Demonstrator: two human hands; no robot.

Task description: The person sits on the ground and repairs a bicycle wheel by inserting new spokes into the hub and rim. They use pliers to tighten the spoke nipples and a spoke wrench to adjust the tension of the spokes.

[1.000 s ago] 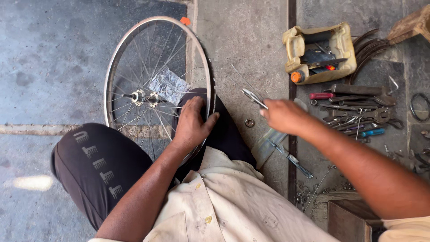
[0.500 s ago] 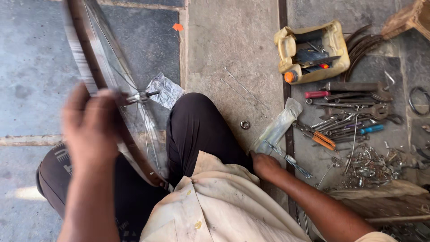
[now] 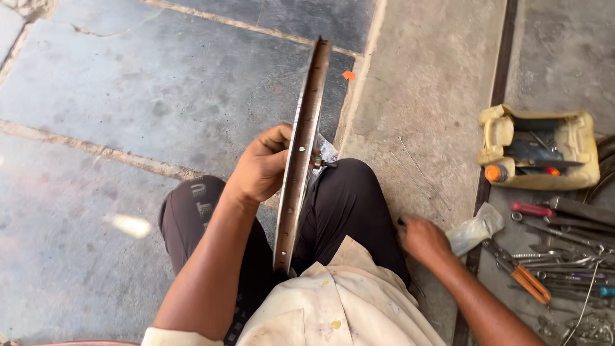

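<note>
Fingers of the left hand (image 3: 259, 168) curl closed around the bicycle wheel rim (image 3: 301, 160), which stands edge-on and upright between the knees. Broad bare stone floor (image 3: 128, 96) lies open beyond and beside it. Loosely curled fingers of the right hand (image 3: 419, 238) press the concrete strip (image 3: 416, 96) beside a crumpled plastic bag (image 3: 475, 227); whether they grip anything is unclear. Hand tools (image 3: 551, 256) and a cut-open yellow jug (image 3: 538, 148) crowd the far side.
</note>
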